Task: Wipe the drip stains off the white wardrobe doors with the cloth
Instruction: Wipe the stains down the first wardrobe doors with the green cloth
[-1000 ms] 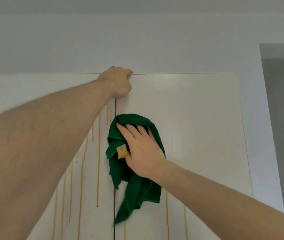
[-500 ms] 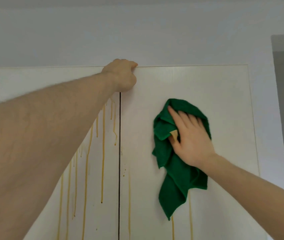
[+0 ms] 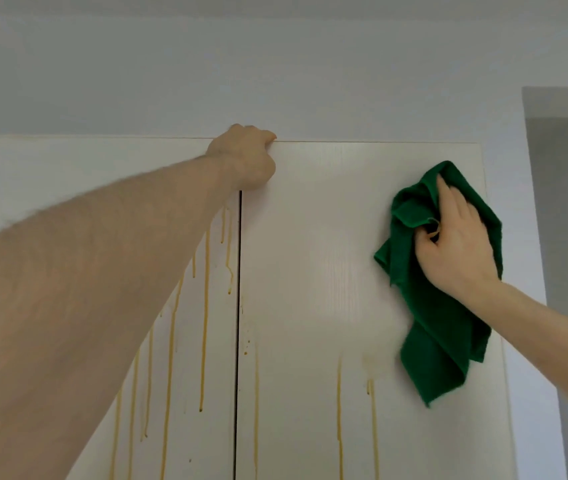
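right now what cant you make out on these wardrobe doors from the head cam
- Left door, head view: the left forearm covers much of it, so drips behind it are hidden.
- Left hand: its fingertips curl over the doors' top edge, out of sight.
- Right door: any stain under the green cloth and right hand is hidden.
- Yellow drip stains: the bottom frame edge cuts them off.

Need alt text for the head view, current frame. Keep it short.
A person's right hand presses a green cloth against the upper right of a white wardrobe door, while the left hand grips the doors' top edge at the centre seam. Yellow-orange drip stains streak the left door and the right door's lower part.
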